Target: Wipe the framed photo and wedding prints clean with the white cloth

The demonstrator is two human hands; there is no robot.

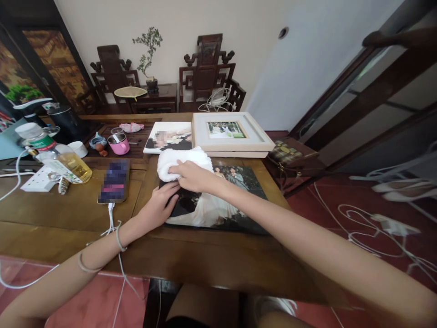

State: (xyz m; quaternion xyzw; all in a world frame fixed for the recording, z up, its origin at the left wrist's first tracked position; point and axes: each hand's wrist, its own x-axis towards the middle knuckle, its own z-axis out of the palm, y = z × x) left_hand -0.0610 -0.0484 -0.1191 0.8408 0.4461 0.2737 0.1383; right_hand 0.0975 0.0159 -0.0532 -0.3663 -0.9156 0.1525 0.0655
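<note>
A large wedding photo panel (221, 212) with a dark background lies flat on the wooden table in front of me. Over its far left corner my right hand (193, 175) presses a white towel (184, 159), its fingers closed on the cloth. My left hand (164, 202) rests along the panel's left edge, fingers stretched out and the tips close to the towel. Part of the panel is covered by the towel and my right forearm. Behind the towel lie a smaller photo panel (170, 133) and a thick light-framed picture (232, 132).
Left on the table (102, 241) are a phone (114, 181) on a cable, a tilted bottle (63, 157), a power strip (39, 177) and a pink cup (119, 144). A plaid bag (285, 155) sits right of the table; white cables (365, 232) lie on the red floor.
</note>
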